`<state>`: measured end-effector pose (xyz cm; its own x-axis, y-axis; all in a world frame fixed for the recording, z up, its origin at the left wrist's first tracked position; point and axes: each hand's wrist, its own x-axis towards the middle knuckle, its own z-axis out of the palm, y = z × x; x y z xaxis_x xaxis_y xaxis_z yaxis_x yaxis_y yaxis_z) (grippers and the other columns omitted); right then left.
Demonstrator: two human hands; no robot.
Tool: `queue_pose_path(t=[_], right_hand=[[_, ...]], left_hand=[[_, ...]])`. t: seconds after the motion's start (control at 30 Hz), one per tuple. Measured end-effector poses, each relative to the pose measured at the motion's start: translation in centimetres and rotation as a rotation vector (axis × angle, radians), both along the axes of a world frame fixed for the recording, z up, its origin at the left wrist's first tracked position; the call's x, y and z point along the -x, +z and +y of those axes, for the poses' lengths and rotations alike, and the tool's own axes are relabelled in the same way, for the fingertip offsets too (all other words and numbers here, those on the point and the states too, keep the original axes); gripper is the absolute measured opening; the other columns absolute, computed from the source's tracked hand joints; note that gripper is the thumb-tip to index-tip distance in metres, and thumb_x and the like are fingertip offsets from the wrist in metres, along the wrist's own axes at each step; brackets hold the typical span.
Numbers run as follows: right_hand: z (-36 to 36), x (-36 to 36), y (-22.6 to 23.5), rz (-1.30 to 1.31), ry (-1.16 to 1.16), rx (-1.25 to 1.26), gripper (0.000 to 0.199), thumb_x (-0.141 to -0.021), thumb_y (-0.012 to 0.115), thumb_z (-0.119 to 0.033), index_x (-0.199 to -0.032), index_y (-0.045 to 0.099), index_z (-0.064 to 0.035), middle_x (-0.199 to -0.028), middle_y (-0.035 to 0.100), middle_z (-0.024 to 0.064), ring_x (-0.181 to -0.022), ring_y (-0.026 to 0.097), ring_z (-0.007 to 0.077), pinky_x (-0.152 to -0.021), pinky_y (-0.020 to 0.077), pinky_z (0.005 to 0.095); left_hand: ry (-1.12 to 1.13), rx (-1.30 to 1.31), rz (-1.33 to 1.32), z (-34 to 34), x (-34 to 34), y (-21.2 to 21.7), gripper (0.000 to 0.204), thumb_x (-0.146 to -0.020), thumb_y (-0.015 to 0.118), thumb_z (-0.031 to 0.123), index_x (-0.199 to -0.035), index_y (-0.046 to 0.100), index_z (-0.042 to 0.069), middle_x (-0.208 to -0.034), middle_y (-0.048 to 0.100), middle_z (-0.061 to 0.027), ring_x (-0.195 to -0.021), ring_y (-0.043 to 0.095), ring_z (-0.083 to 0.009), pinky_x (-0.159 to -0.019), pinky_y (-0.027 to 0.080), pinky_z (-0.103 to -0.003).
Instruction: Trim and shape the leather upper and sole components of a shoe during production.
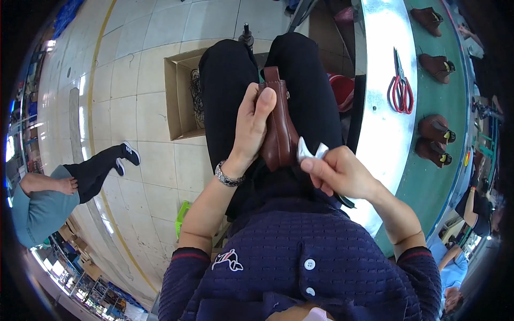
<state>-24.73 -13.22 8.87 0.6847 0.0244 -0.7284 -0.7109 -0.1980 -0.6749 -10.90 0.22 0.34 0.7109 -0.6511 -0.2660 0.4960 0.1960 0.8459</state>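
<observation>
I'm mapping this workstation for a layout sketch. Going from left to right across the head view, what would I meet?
Seated person's leg in a black-and-white sneaker → open brown cardboard box → left hand → brown leather boot → right hand pinching a white cloth → red-handled scissors → brown shoes on the green conveyor belt.

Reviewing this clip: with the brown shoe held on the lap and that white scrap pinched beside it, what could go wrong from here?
1. The left hand steadies the brown shoe on the lap with nothing under it; it could slip to the tiled floor.
2. The right hand pinches the white scrap only by its end, so it may drop.
3. The red-handled scissors lie open-bladed on the bench, a possible cut hazard when reaching.
</observation>
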Motion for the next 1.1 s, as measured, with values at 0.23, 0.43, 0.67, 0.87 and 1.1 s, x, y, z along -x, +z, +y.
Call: queue_pose_path(t=[0.23,0.43,0.67,0.87,1.1], right_hand=[[-1.7,-2.0,-0.7,0.018,0.061,-0.337,0.066,-0.095,0.048,-0.056,-0.052,0.056,-0.0070,-0.045,0.053,0.0016,-0.039,0.053,0.0099,-0.042,0.0416,0.0220],[-1.2,-4.4,2.4,-0.163,0.509,0.581,0.060,-0.093,0.056,-0.049,-0.060,0.065,0.0006,-0.046,0.055,0.0104,-0.045,0.062,0.0252,-0.045,0.0462,0.0333],[-3.0,2.3,-1.2,-0.125,-0.053,0.694,0.035,-0.097,0.054,-0.027,-0.083,0.069,0.0016,-0.066,0.065,0.0157,-0.061,0.066,0.0273,-0.058,0.0522,0.0344],[-8.1,15.3,-9.0,0.223,-0.063,1.314,0.044,-0.097,0.054,-0.016,-0.139,0.045,-0.0063,-0.125,0.054,0.0218,-0.079,0.065,0.0319,-0.071,0.0530,0.0415],[-2.9,2.8,-1.2,-0.346,-0.204,0.437,0.052,-0.090,0.065,-0.031,-0.132,0.054,-0.0017,-0.127,0.061,0.0144,-0.110,0.062,0.0238,-0.097,0.0449,0.0352]], left_hand=[[-0.067,-0.035,-0.067,0.2,0.8,0.0,0.041,-0.093,0.059,0.048,-0.092,0.051,0.008,-0.080,0.052,0.0024,-0.069,0.047,-0.0022,-0.064,0.041,-0.019],[-0.058,-0.076,0.000,-0.7,-0.2,0.1,0.039,-0.093,0.061,0.046,-0.085,0.048,0.010,-0.077,0.048,0.0045,-0.067,0.042,-0.0014,-0.061,0.038,-0.018],[-0.168,-0.058,0.033,-1.1,-1.9,-0.6,0.044,-0.094,0.055,0.051,-0.102,0.050,0.008,-0.093,0.056,-0.0010,-0.078,0.053,-0.0054,-0.070,0.046,-0.022],[-0.167,0.000,0.100,-1.3,-1.7,-0.3,0.042,-0.092,0.061,0.049,-0.093,0.049,0.009,-0.087,0.055,0.0006,-0.074,0.050,-0.0037,-0.069,0.044,-0.021],[-0.280,-0.065,-0.065,-0.1,-1.2,-1.0,0.052,-0.094,0.053,0.055,-0.116,0.048,0.008,-0.106,0.059,-0.0055,-0.089,0.059,-0.0086,-0.077,0.051,-0.025]])
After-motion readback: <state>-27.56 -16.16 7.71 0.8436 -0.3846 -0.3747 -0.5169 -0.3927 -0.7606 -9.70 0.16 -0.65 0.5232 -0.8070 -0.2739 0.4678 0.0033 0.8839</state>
